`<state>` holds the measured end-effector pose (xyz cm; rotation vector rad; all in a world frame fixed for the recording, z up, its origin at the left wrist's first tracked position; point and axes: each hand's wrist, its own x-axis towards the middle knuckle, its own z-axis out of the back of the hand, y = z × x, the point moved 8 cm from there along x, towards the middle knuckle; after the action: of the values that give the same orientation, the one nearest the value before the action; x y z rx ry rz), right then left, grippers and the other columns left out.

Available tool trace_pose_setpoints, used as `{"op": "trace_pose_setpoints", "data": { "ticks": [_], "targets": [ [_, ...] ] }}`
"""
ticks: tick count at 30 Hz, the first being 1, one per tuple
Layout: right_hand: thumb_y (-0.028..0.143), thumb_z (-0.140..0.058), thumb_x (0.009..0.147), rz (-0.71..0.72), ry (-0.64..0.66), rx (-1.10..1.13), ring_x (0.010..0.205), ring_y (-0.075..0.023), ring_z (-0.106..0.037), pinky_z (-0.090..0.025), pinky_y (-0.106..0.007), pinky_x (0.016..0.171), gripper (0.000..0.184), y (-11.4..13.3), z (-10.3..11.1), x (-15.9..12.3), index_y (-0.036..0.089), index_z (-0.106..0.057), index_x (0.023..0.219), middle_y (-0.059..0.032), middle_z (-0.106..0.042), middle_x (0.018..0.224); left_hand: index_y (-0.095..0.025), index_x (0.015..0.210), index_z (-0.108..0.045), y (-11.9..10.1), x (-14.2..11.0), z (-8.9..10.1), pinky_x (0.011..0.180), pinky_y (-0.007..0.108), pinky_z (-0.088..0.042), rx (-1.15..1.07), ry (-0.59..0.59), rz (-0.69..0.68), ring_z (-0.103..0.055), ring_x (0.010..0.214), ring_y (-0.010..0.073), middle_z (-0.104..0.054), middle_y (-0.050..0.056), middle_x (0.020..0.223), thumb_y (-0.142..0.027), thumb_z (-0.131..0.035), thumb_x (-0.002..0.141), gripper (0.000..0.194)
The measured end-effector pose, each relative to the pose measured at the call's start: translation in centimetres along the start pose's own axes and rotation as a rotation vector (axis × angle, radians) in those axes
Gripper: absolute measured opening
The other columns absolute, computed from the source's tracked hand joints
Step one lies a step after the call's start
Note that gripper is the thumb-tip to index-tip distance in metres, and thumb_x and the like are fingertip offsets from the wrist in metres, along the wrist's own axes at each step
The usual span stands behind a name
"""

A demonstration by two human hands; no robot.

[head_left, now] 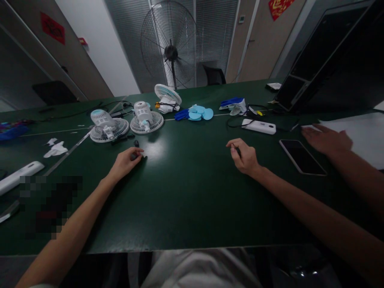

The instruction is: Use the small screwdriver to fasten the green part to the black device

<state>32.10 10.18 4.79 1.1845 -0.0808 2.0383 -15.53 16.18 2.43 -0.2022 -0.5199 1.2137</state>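
- The left hand is loosely curled, thumb and index finger bent toward each other at their ends. Something small and dark shows by these fingers, but I cannot tell if it is gripped or is only shadow.
- The right hand is half curled above the table, its thumb and index finger making a small ring. If the tips really meet, I cannot tell; no held thing can be made out.
- Just beyond the left fingertips lies a small black piece, rounded and a little shiny.
- The table is dark green and smooth, with a soft spot of light near the left hand.
- Farther from the left hand are three small fans, of white slatted plastic: the left fan and the middle fan lie on their round grilles, while the rear fan has its grille tilted up.
- To the right of them are flat, rounded light-blue pieces beside dark blue material, and then a blue and white glove — crumpled, soft cloth.
- Nearer to the right hand there is a long white case, rounded at the ends, and a black phone with a glossy face.
- Another person's hand rests by the white paper sheets — thin and flat.
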Motion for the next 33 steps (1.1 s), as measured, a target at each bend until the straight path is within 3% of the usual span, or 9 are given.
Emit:
{"op": "trace_pose_setpoints", "data": {
  "ticks": [6,10,13,19,27,30,33],
  "targets": [
    [0.021,-0.048,0.1,-0.004,0.026,-0.003,0.077,-0.0191,-0.063,-0.046,-0.032,0.065,0.003,0.0,-0.4,0.0,0.022,-0.051,0.099,-0.0083,-0.066,0.103,-0.016,0.112,-0.073,3.4,0.8,2.4,0.084,0.034,-0.05,0.059,-0.296,0.264,-0.067,0.093,0.0264,-0.073,0.011,0.105,-0.054,-0.054,0.093,0.047],
    [0.022,-0.047,0.101,-0.012,0.036,-0.022,0.077,-0.0193,-0.063,-0.046,-0.032,0.064,0.004,-0.1,-0.4,0.0,0.022,-0.052,0.102,-0.0084,-0.066,0.103,-0.013,0.103,-0.077,5.1,3.5,1.7,0.085,0.039,-0.05,0.127,-0.286,0.292,-0.067,0.093,0.0313,-0.072,0.016,0.104,-0.06,-0.058,0.087,0.053],
    [0.021,-0.047,0.101,-0.011,0.04,-0.019,0.078,-0.0191,-0.063,-0.046,-0.032,0.064,0.004,0.0,-0.3,0.0,0.022,-0.051,0.101,-0.008,-0.065,0.102,-0.013,0.103,-0.077,5.5,4.4,1.1,0.085,0.04,-0.051,0.106,-0.287,0.277,-0.068,0.092,0.0319,-0.072,0.017,0.106,-0.055,-0.061,0.085,0.048],
    [0.02,-0.047,0.101,-0.013,0.049,-0.017,0.077,-0.0186,-0.063,-0.046,-0.032,0.065,0.004,0.1,-0.2,0.0,0.022,-0.051,0.103,-0.0078,-0.065,0.103,-0.02,0.112,-0.074,4.4,2.7,0.5,0.09,0.035,-0.051,0.008,-0.212,0.191,-0.07,0.096,0.0257,-0.075,0.008,0.105,-0.044,-0.066,0.083,0.038],
    [0.023,-0.047,0.101,-0.023,0.057,-0.029,0.075,-0.0183,-0.062,-0.044,-0.031,0.063,0.004,-0.1,-0.4,-0.1,0.022,-0.052,0.103,-0.0075,-0.065,0.102,-0.018,0.119,-0.069,4.0,2.0,0.6,0.092,0.039,-0.052,-0.071,-0.184,0.191,-0.068,0.103,0.0277,-0.073,0.011,0.114,-0.047,-0.065,0.084,0.045],
    [0.023,-0.048,0.1,-0.036,0.055,-0.029,0.072,-0.0177,-0.06,-0.044,-0.032,0.062,0.006,-0.1,-0.3,-0.1,0.022,-0.053,0.104,-0.0076,-0.066,0.102,-0.02,0.12,-0.069,2.2,1.3,1.6,0.099,0.042,-0.048,0.025,-0.269,0.123,-0.062,0.114,0.0298,-0.066,0.012,0.124,-0.047,-0.06,0.09,0.042],
    [0.023,-0.048,0.1,-0.038,0.062,-0.025,0.07,-0.0175,-0.06,-0.044,-0.032,0.061,0.007,-0.1,-0.3,0.0,0.022,-0.053,0.104,-0.0078,-0.066,0.103,-0.023,0.113,-0.073,-0.1,0.2,1.4,0.101,0.047,-0.044,0.203,-0.23,0.001,-0.057,0.117,0.0332,-0.065,0.012,0.121,-0.051,-0.059,0.092,0.038]
  ]
}}
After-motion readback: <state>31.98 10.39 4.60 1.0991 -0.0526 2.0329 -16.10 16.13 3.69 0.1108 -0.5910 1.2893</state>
